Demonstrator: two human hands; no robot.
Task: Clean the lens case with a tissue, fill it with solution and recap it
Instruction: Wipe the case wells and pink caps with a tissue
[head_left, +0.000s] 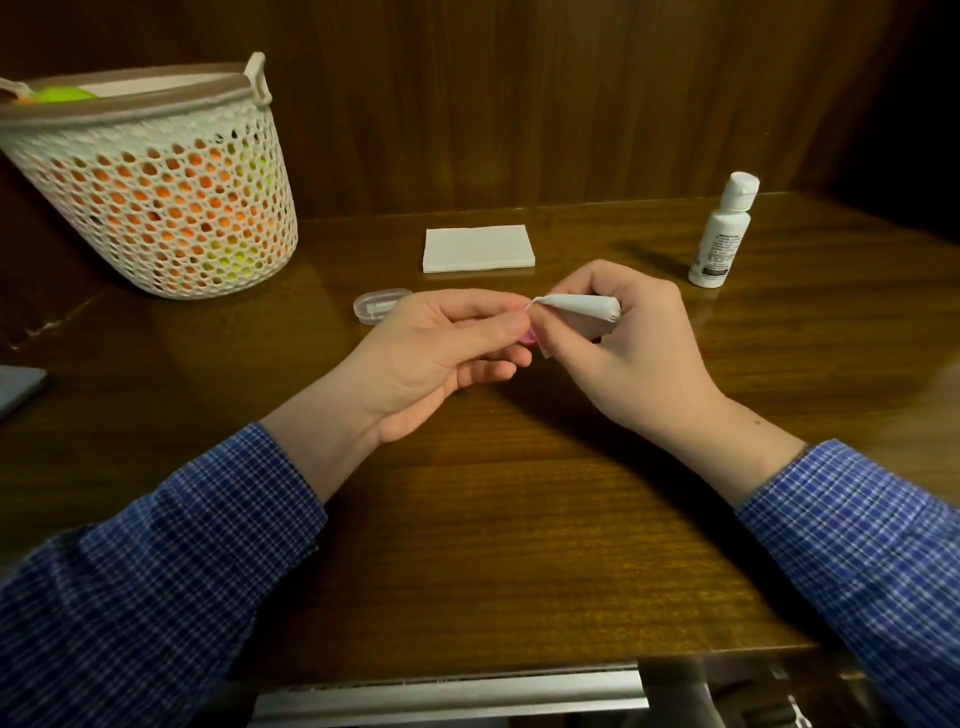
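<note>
At mid-frame both hands meet above the wooden table (519, 519). The left hand (441, 353) pinches a small pink lens case (684, 338), mostly hidden behind its fingertips. The right hand (623, 343) grips a tissue (576, 312) rolled into a cone, its long axis running left to right, with the pointed tip aimed left at the case and touching it. Wiping likely comes next. Beyond, a clear lid (382, 305) lies left of centre, a tissue stack (478, 248) sits behind, and the solution bottle (723, 234) stands at right, nearer the right hand.
</note>
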